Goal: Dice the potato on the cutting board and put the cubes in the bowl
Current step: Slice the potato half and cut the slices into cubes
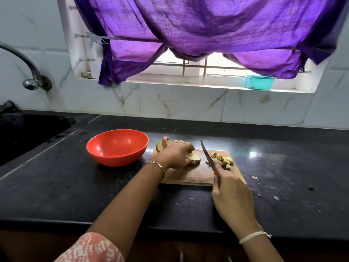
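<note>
Roughly partway through, I'd say. My left hand (175, 156) is curled down over a flat, brown-skinned slab of potato (194, 157), pinning it to the wooden cutting board (188, 176). A second chunk of potato (160, 145) sits just behind that grip, on the far side of the knuckles. My right hand (230, 191) is wrapped around the red handle of a small, narrow-bladed knife (206, 155), blade angled up and away from me, in the gap between the two hands. Just right of the blade is a small pile of pale potato cubes (223, 159), on the board.

So one portion looks diced, but nothing's in the round red plastic bowl (113, 159) yet. It sits left of my holding hand, just beside the board. What's left, as I see it: the slab, the back chunk, then moving everything over.

The surface is a glossy black stone counter (75, 186) with a few scraps of peel off to the right of the knife hand. There's a dark sink (28, 129) and a curved metal tap (22, 59) far left, pale marbled wall tiles (170, 103), a purple curtain (207, 25) across the window, and a teal plastic box (259, 82) on the sill.
</note>
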A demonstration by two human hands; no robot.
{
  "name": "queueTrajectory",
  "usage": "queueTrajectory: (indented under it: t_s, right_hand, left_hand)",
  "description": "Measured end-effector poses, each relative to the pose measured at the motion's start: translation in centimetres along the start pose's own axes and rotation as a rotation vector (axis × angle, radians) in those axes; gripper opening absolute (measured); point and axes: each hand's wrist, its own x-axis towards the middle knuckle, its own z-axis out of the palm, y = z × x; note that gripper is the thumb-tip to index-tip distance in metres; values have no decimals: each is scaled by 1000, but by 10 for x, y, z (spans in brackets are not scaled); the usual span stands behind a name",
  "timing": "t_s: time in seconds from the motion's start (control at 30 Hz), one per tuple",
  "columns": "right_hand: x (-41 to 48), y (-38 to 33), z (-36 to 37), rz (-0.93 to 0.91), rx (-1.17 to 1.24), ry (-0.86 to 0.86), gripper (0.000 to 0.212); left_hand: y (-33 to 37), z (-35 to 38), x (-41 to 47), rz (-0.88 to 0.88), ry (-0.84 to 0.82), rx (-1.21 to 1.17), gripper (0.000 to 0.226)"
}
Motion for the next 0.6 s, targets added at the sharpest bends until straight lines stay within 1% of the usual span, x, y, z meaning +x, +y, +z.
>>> queueTrajectory:
  t_s: [0.1, 0.23, 0.37, 0.5, 0.6]
  right_hand:
    - [-1, -1, -2, -26, 18, -27, 52]
    - [-10, -2, -8, -31, 46, -59, 52]
    - [-22, -3, -13, -16, 10, -49, 52]
    - [-26, -1, -13, -11, -49, -85, 50]
    - [-28, 0, -11, -25, -62, -79, 52]
  left_hand:
    - [-2, 4, -11, 42, 6, -213, 48]
    - [2, 6, -24, 49, 8, -377, 49]
    - [5, 7, -33, 1, 80, -404, 52]
    - [5, 10, -37, -13, 116, -424, 53]
    - [4, 14, -36, -32, 125, -455, 54]
